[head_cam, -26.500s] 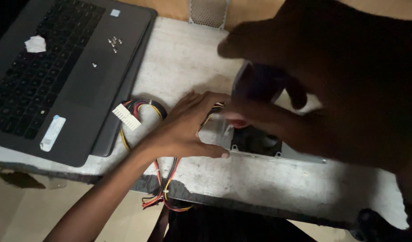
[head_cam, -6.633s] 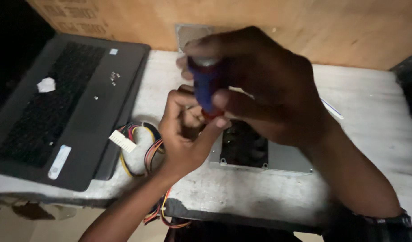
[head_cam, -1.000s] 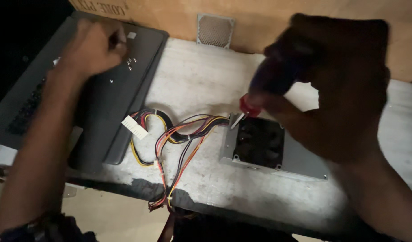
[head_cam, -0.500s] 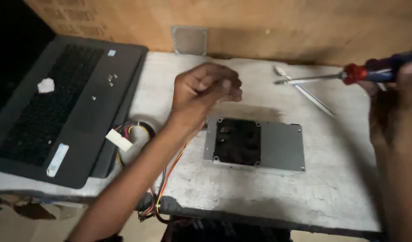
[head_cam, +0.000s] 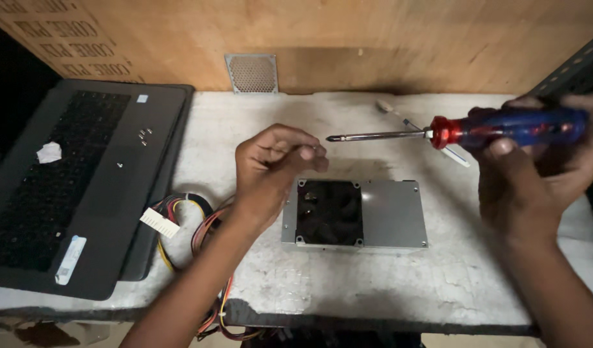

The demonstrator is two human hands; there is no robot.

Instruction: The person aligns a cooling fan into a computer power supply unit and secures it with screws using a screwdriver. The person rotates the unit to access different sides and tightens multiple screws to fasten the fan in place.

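1. The right hand grips a screwdriver by its blue and red handle; the shaft lies level and points left.
2. The left hand is closed, fingertips pinched together; whether it holds a screw I cannot tell.
3. The power supply unit lies on the table, just below the left hand, the nearer one.
4. Compared with half a second ago, the screwdriver is lower and closer to the left hand.
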